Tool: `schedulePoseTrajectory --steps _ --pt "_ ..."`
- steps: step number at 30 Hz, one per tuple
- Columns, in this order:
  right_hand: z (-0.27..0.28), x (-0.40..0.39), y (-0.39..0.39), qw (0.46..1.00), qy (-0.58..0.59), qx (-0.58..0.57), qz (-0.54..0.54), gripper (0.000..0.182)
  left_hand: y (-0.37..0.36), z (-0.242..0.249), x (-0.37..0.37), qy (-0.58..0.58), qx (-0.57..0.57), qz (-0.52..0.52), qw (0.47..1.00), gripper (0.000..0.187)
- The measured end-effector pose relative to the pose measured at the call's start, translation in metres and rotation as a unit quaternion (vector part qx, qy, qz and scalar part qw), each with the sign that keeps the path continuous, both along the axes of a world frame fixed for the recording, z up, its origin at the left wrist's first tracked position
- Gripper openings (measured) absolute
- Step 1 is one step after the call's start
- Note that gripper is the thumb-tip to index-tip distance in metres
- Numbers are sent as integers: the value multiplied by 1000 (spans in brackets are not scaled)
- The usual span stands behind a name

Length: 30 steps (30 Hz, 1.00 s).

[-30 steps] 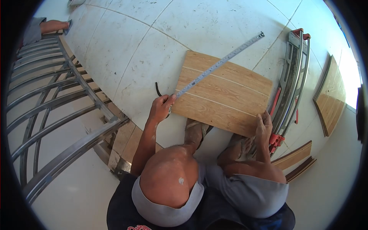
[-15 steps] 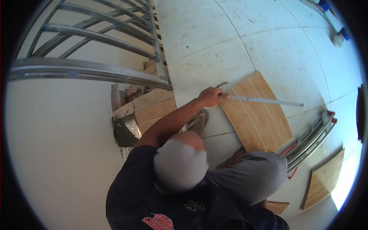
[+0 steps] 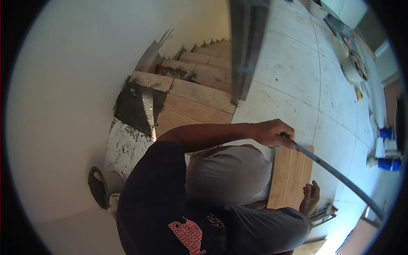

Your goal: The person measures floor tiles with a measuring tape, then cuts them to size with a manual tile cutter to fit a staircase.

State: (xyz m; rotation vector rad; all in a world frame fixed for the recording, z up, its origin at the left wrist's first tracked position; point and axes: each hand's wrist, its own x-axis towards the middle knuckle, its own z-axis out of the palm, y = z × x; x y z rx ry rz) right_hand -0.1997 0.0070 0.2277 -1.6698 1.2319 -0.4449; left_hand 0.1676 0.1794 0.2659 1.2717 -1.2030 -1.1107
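Note:
My left hand (image 3: 274, 132) is closed around a tape measure, and its blade (image 3: 335, 172) stretches out to the lower right as a dark strip. Below that hand lie wood-look tiles (image 3: 289, 178) on the floor, beside my bent knee. My right hand (image 3: 311, 197) is raised by the tiles' lower right edge, its fingers apart and slightly curled, with nothing seen in them. The tape's case is mostly hidden in my left fist.
Stairs faced with wood-look tiles (image 3: 199, 95) descend at upper left, beside a metal railing (image 3: 250, 46). A tile cutter (image 3: 325, 214) lies right of my knee. A bucket (image 3: 111, 182) stands at left, another bucket (image 3: 353, 70) at right. Blue-clad legs (image 3: 389, 163) show at far right.
My view has turned and shifted. My left hand has moved off the tiles with the tape, whose blade now slants down to the right. My right hand has come into view.

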Motion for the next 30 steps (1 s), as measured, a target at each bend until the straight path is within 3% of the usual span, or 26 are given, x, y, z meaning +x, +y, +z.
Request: schedulePoseTrajectory --steps 2,3,5,8,9,11,12,13,15,17,18,19,21,22,23,24,25,27,30 --pt "49 67 -1 971 10 -79 224 44 11 25 8 -8 -147 34 989 31" --pt "82 103 8 953 7 -49 299 45 19 38 12 -5 -160 60 985 31" --pt "121 162 22 896 4 -34 443 50 37 67 24 -37 -358 123 925 30" --pt "160 240 60 817 33 -10 575 74 92 102 44 -141 -378 267 875 26" --pt "166 261 72 787 25 5 616 74 109 103 49 -148 -383 292 864 26" --pt "171 302 125 770 -59 23 635 99 142 99 55 -190 -373 436 797 22" --pt "164 316 142 754 -89 3 651 114 159 92 55 -188 -339 477 789 18" --pt "161 332 165 747 -110 5 656 117 174 83 58 -193 -335 485 784 18" --pt "143 364 195 713 -140 9 686 121 199 61 63 -236 -339 628 659 17" --pt "114 389 227 714 -174 4 678 123 222 31 68 -242 -299 650 655 18" --pt "111 400 245 731 -123 42 669 122 230 16 69 -230 -236 693 641 19" --pt "80 413 251 720 -166 24 673 104 237 0 70 -217 -171 730 625 20" --pt "46 433 277 741 -141 35 655 71 250 -33 78 -210 -112 745 624 22" --pt "28 441 282 742 -138 39 655 71 256 -50 82 -203 -56 758 618 26" --pt "9 447 285 760 -96 95 636 56 261 -69 83 -200 -51 757 620 26" --pt "-10 450 287 774 -53 150 612 42 266 -89 84 -105 -27 771 628 28" --pt "-32 449 283 776 -49 155 610 42 270 -102 86 -8 -2 778 629 30" --pt "-58 447 278 769 15 -26 638 21 277 -118 91 26 28 790 612 31" --pt "-58 434 268 787 72 103 603 16 282 -147 92 -39 71 787 612 34"
